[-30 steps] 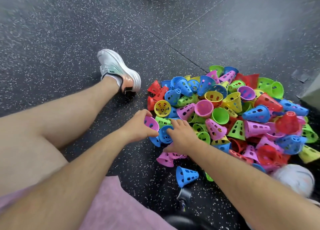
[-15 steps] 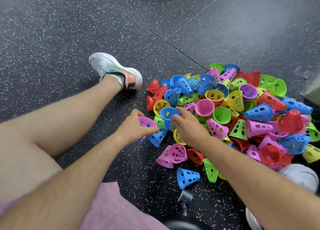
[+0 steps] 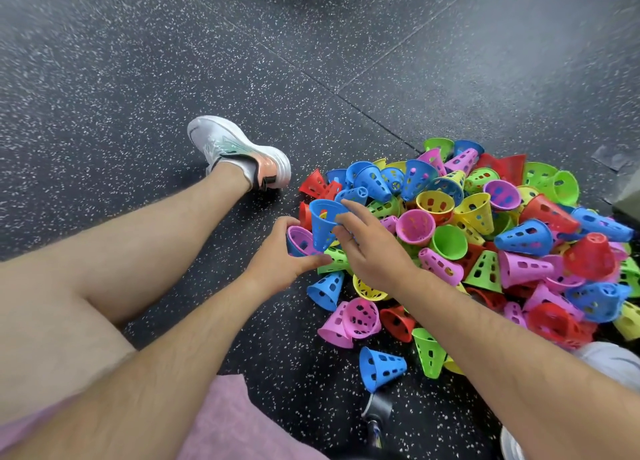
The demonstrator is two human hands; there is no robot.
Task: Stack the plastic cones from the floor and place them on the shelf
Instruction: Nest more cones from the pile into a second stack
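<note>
Fingers (image 3: 353, 207) on blue cone (image 3: 320, 224) and pink cone (image 3: 299, 240)

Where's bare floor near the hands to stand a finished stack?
Free: the floor strip between the left forearm and the loose cones at the pile's near edge; also the wide floor beyond the shoe. Crowded: everything right of the right hand, where the pile lies.

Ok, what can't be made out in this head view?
Shelf: out of frame.
Stack in left hand: pink cone shows; fingers hide any beneath.
Grey object: cut by right edge.
Yellow cone: partly under the right hand holding the blue cone.
Lower cones of the pile: buried under others.
</note>
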